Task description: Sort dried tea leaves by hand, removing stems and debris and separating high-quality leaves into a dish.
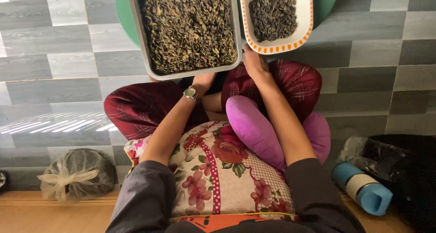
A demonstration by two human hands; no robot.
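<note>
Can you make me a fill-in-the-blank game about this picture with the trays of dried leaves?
1. The metal tray holds ____ dried leaves than the white dish.
2. The white dish has an ____ patterned rim.
3. The wristwatch is on the person's ____ arm.
4. The cushion on the lap has a ____ print.

Missing words: more; orange; left; flower

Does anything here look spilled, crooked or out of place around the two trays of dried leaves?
Nothing looks spilled. The leaves stay inside the metal tray and the white dish with orange trim. Both overhang the green stool, propped by the left hand and right hand, so they sit a little precariously.
</note>
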